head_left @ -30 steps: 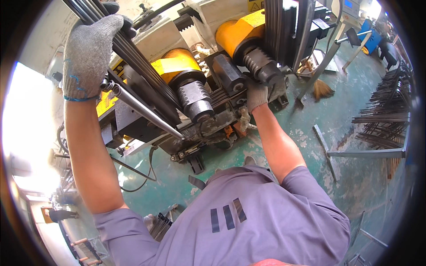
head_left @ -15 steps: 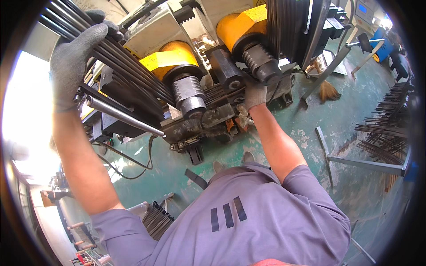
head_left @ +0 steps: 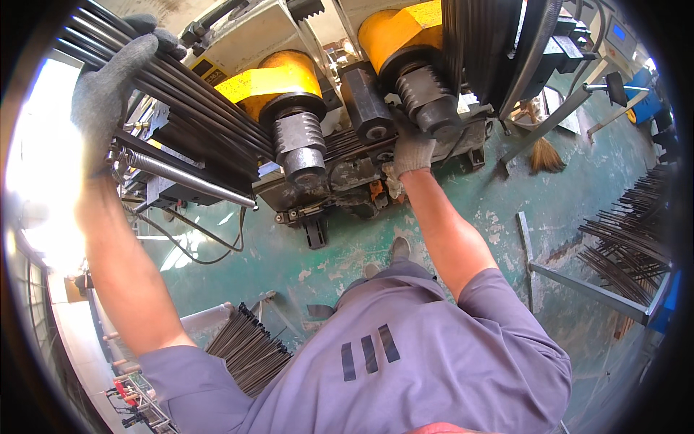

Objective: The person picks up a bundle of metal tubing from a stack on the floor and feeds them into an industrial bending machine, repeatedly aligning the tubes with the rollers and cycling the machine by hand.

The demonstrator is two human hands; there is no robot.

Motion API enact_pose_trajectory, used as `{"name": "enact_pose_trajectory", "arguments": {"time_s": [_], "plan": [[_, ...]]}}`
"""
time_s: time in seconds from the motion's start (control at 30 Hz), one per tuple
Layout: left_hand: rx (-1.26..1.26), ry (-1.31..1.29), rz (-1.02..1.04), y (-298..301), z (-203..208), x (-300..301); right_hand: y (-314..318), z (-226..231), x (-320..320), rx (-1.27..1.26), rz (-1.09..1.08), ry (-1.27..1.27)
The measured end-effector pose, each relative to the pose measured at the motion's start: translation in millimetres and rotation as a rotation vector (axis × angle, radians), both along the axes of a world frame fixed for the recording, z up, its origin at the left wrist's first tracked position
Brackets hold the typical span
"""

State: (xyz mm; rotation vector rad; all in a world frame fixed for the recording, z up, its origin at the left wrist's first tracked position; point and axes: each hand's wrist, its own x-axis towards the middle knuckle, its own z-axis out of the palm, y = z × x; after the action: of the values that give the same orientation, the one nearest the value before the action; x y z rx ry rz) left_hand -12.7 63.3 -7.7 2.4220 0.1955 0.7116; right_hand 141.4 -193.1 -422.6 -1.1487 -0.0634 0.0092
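Observation:
My left hand (head_left: pixel 114 76), in a grey glove, is closed round a bundle of dark metal rods (head_left: pixel 206 112), its thumb lying along the top. The rods slant down toward a ribbed metal roller (head_left: pixel 298 134) on the machine's left yellow housing (head_left: pixel 278 76). My right hand (head_left: pixel 413 150), also gloved, reaches in between a black hexagonal block (head_left: pixel 366 98) and the right ribbed roller (head_left: pixel 426 94). Its fingers are hidden in shadow against the machine. Several thin rods (head_left: pixel 343 143) lie across the machine bed just left of that hand.
A spring-wrapped bar (head_left: pixel 184 177) juts out below my left wrist. Rods lean on a stand (head_left: pixel 249 351) at lower left; more lie on a rack (head_left: pixel 629 224) at right. A straw broom (head_left: pixel 546 155) and an angled metal frame (head_left: pixel 589 283) are on the green floor.
The view has shifted, bringing more of the lower-left rod stand into sight. My left hand stays round the rods, and my right hand keeps its place at the machine. My feet have changed position.

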Motion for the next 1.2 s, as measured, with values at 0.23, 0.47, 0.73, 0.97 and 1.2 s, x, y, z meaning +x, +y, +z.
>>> {"name": "enact_pose_trajectory", "arguments": {"time_s": [0.23, 0.47, 0.73, 0.97, 1.2], "plan": [[0.035, 0.099, -0.020, -15, -1, -5, 0, -34, 7, -0.400, -0.094, -0.260], [0.166, -0.020, 0.170, -35, 1, -29, -14, 24, -20, 0.003, 0.016, 0.007], [-0.211, -0.225, 0.211, -148, -51, -148, -138, 37, -110, 0.189, -0.045, 0.198], [-0.666, -0.442, 0.167, -214, -163, -214, -431, -18, -171, -0.271, -0.382, 0.113], [-1.822, 0.067, -0.152, -432, -355, -182, -760, 33, -229, -0.892, -1.082, 0.009]]}}
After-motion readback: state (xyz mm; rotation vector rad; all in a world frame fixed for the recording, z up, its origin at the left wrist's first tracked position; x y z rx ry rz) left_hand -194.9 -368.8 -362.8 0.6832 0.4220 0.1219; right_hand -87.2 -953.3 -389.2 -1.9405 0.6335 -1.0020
